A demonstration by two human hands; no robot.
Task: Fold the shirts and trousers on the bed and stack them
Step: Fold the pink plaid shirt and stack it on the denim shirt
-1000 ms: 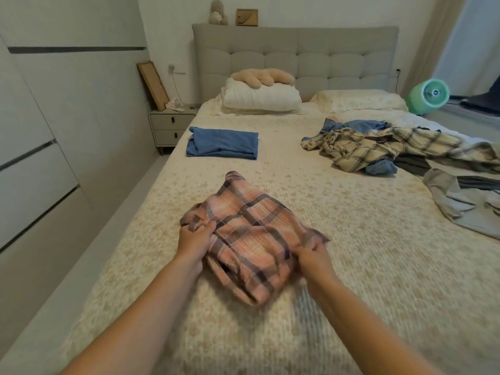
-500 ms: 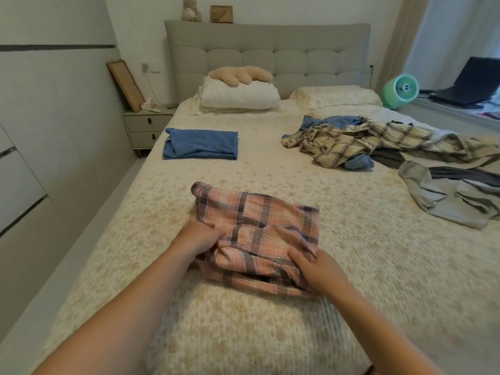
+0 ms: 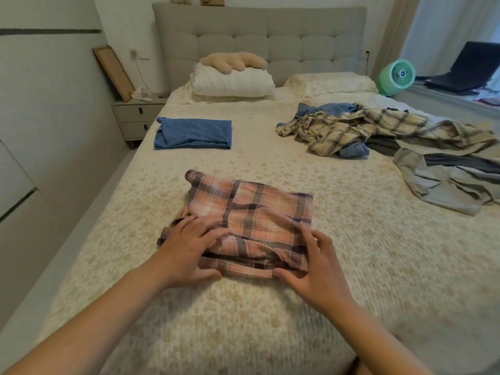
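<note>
A pink plaid shirt (image 3: 257, 212) lies folded into a rough rectangle in the middle of the bed (image 3: 351, 253). My left hand (image 3: 189, 247) lies flat on its left near corner, fingers spread, thumb against the front edge. My right hand (image 3: 313, 266) rests on the right near corner, fingers straight on top and thumb at the front edge. A folded blue garment (image 3: 193, 133) sits farther back on the left. An unfolded pile lies at the right: a beige plaid shirt (image 3: 359, 128), blue denim (image 3: 351, 152) under it, and grey trousers (image 3: 446, 182).
White pillows (image 3: 232, 82) with a tan plush toy (image 3: 232, 60) lie at the headboard. A nightstand (image 3: 135, 115) stands left of the bed, a green fan (image 3: 396, 75) and a laptop (image 3: 470, 69) at the right. A wardrobe wall runs along the left.
The pink plaid shirt went from bunched and gripped in both hands to folded flat on the bed. Both hands have opened and now lie on its near corners.
</note>
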